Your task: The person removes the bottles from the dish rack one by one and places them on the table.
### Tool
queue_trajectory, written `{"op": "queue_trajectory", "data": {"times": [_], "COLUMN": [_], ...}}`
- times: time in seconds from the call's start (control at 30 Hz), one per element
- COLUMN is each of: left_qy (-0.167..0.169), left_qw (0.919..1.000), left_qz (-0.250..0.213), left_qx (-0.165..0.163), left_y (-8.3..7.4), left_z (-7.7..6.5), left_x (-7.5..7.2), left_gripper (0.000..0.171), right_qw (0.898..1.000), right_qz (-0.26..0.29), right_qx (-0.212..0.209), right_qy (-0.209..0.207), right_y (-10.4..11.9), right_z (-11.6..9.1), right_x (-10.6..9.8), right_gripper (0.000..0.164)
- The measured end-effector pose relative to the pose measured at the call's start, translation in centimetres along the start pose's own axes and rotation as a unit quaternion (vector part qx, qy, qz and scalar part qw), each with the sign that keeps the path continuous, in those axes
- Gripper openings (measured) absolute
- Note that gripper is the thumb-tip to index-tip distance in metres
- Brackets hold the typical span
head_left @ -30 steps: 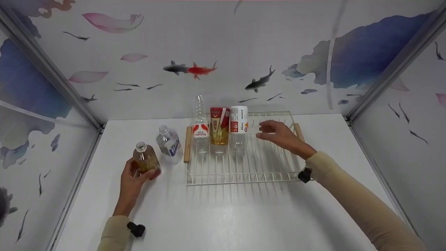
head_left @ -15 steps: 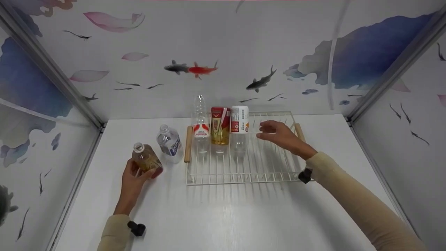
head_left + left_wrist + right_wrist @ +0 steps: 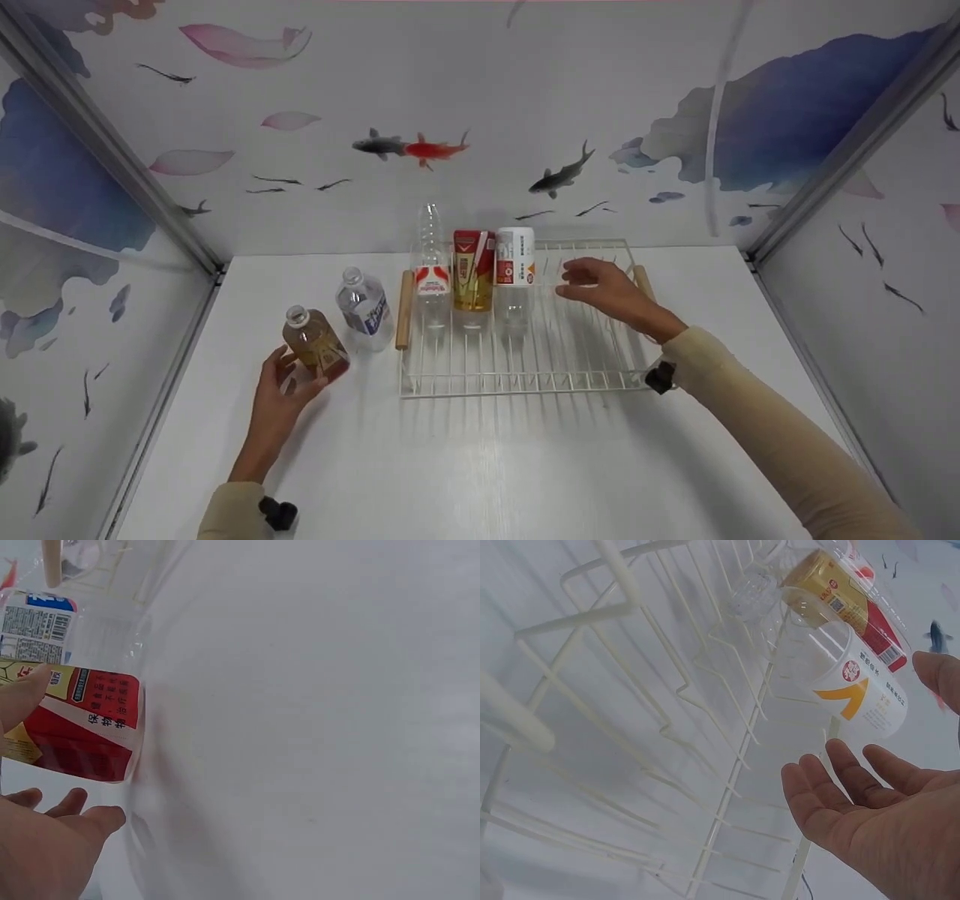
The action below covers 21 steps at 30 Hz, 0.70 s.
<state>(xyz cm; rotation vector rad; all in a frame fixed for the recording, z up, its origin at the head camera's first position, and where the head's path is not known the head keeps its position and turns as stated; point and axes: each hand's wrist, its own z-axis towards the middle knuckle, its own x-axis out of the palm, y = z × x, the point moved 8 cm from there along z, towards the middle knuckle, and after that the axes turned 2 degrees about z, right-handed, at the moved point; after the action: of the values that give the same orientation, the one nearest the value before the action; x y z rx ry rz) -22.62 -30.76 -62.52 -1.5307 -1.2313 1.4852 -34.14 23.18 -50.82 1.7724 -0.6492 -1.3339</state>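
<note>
In my left wrist feed the amber bottle (image 3: 90, 739) shows a red and gold wrap, printed in black Chinese characters; I can pick out 食品 among them, while the thumb covers part of the gold panel. Behind it, the blue-labelled bottle (image 3: 365, 311) gives me a barcode and fine print too small to read, and its upper part runs off the left wrist frame.

The wire rack (image 3: 480, 382) holds three more. The red-and-gold bottle (image 3: 472, 270) and the white-labelled bottle (image 3: 866, 694) carry Chinese print I can't resolve; the latter also has an orange swoosh and a round red badge. The clear bottle (image 3: 433, 281) has a red and white label whose lettering is too small for me to make out.

Of the hands, the left hand (image 3: 279, 397) is beside the amber bottle on the worktop (image 3: 465, 480), left of the rack, fingers spread and loose, not wrapped round it. The thumb overlaps the label, and I can't tell whether it touches. The right hand (image 3: 611, 291) is over the rack beside the white-labelled bottle, fingers gently bent, grasping nothing; its thumb is cut off in the right wrist view.
</note>
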Motion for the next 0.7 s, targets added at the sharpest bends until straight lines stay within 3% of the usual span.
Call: {"op": "queue_trajectory", "data": {"times": [0.4,0.7], "left_qy": [0.018,0.029], "left_qw": [0.9979,0.998], "left_qz": [0.056,0.054], "left_qx": [-0.027,0.012], "left_y": [0.2,-1.0], "left_z": [-2.8,-3.4], "left_x": [0.3,1.4], "left_gripper": [0.087,0.066], "right_qw": [1.0,1.0], "right_qz": [0.005,0.009], "right_qx": [0.003,-0.004], "right_qy": [0.004,0.002], "right_y": [-0.2,0.3], "right_z": [-0.1,0.0], "right_x": [0.2,0.2], "right_gripper": [0.074,0.072]}}
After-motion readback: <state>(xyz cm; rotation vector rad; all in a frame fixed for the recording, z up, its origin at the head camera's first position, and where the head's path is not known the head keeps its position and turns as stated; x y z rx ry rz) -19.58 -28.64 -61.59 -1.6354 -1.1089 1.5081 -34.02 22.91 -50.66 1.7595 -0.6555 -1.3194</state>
